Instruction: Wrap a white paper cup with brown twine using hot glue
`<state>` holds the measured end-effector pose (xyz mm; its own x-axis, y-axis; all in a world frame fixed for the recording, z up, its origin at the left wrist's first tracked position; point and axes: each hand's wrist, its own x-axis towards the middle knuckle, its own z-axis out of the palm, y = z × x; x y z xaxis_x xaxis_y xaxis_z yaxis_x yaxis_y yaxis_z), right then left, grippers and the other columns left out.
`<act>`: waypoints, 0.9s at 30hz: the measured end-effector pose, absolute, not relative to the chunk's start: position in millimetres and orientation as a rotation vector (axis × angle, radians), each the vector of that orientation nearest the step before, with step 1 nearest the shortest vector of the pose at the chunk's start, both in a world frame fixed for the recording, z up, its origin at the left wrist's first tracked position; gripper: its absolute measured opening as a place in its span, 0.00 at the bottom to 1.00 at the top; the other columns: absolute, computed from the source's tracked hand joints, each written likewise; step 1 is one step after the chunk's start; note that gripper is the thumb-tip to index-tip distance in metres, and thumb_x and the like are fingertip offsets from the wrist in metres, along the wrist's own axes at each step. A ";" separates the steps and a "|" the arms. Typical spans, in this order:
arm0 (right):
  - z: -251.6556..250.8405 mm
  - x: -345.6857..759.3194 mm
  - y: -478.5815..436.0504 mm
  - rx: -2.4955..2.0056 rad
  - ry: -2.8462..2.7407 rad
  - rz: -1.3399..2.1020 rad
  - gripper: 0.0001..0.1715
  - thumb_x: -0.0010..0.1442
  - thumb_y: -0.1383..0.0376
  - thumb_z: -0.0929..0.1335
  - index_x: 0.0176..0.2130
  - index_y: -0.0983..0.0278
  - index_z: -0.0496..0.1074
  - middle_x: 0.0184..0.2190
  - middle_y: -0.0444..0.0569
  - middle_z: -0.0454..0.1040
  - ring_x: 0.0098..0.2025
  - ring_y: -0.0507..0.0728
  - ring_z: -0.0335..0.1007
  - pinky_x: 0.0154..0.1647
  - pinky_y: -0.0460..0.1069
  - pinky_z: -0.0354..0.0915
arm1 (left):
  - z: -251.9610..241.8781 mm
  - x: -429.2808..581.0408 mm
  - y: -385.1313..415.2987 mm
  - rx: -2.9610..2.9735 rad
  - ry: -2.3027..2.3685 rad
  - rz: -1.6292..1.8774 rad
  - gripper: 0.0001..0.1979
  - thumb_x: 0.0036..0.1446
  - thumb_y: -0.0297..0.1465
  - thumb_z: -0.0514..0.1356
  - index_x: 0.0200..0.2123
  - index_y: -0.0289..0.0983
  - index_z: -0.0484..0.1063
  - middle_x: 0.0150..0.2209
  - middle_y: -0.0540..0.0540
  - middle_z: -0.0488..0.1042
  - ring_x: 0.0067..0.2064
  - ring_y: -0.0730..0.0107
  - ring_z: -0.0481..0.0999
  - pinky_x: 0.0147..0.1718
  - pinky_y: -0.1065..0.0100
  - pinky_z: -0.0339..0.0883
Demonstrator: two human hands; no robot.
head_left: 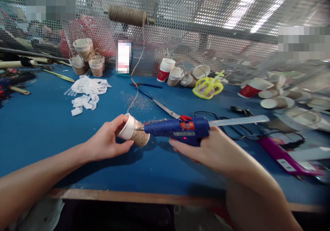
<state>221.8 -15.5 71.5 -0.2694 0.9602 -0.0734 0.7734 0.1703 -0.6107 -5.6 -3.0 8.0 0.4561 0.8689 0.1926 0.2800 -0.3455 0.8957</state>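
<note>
My left hand [113, 136] grips a white paper cup [128, 129] by its rim end, thumb below and fingers above. Brown twine [141, 139] is wound round the cup's lower part, and the cup lies tilted with its base to the right. A blue glue gun [177, 129] is in my right hand [201, 148], fingers wrapped round the handle. The gun's metal nozzle touches or nearly touches the cup near the edge of the winding. From the gun's back sticks a clear glue stick [239, 120]. A loose strand of twine [136, 90] runs from the cup up to a spool [127, 15].
Scissors [167, 110] lie beyond the gun. White strips [89, 87] and twine-covered cups [96, 66] stand at the back left, near a phone [123, 57]. Red-white cups [166, 69] and a yellow crown-shaped item [208, 88] sit behind. A purple box [286, 155] lies right.
</note>
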 end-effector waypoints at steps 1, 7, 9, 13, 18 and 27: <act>72.4 221.8 -15.0 -1.676 -2.105 0.842 0.12 0.48 0.58 0.67 0.19 0.60 0.67 0.10 0.39 0.64 0.12 0.49 0.58 0.12 0.45 0.55 | 7.8 -5.4 -2.8 1.853 0.963 0.875 0.15 0.47 0.25 0.58 0.41 0.35 0.61 0.34 0.48 0.70 0.31 0.74 0.71 0.31 0.73 0.65; 75.1 228.5 -3.4 -1.534 -1.994 1.207 0.12 0.49 0.58 0.67 0.29 0.65 0.70 0.10 0.37 0.60 0.12 0.46 0.55 0.14 0.43 0.54 | 6.5 -5.4 1.1 1.814 0.994 0.927 0.13 0.46 0.25 0.58 0.37 0.35 0.61 0.31 0.50 0.67 0.30 0.74 0.69 0.31 0.72 0.64; 72.1 233.7 5.6 -1.452 -1.885 1.270 0.13 0.49 0.58 0.68 0.30 0.66 0.69 0.12 0.38 0.62 0.14 0.46 0.56 0.16 0.43 0.55 | 7.4 -5.7 2.2 1.794 1.016 0.935 0.12 0.46 0.26 0.58 0.35 0.35 0.60 0.30 0.52 0.66 0.29 0.75 0.68 0.30 0.73 0.63; 63.6 243.5 28.8 -1.451 -1.586 1.192 0.17 0.41 0.57 0.72 0.24 0.67 0.68 0.19 0.43 0.67 0.21 0.47 0.62 0.22 0.43 0.60 | 9.7 -6.0 2.7 1.808 1.068 0.961 0.10 0.46 0.27 0.58 0.33 0.36 0.59 0.27 0.53 0.63 0.27 0.76 0.65 0.27 0.74 0.61; 53.9 251.2 60.8 -1.602 -1.395 1.060 0.18 0.41 0.56 0.72 0.21 0.66 0.64 0.18 0.42 0.65 0.18 0.46 0.58 0.19 0.43 0.60 | 9.1 -7.1 3.4 1.848 1.120 0.957 0.11 0.46 0.28 0.58 0.34 0.36 0.59 0.28 0.53 0.64 0.28 0.75 0.65 0.27 0.73 0.61; 24.0 274.8 102.3 -2.009 -1.521 0.667 0.17 0.54 0.56 0.65 0.26 0.69 0.67 0.21 0.43 0.67 0.22 0.48 0.64 0.24 0.46 0.62 | 10.7 -6.3 4.1 1.859 1.127 0.968 0.11 0.45 0.28 0.58 0.33 0.35 0.59 0.27 0.53 0.63 0.28 0.75 0.65 0.27 0.72 0.62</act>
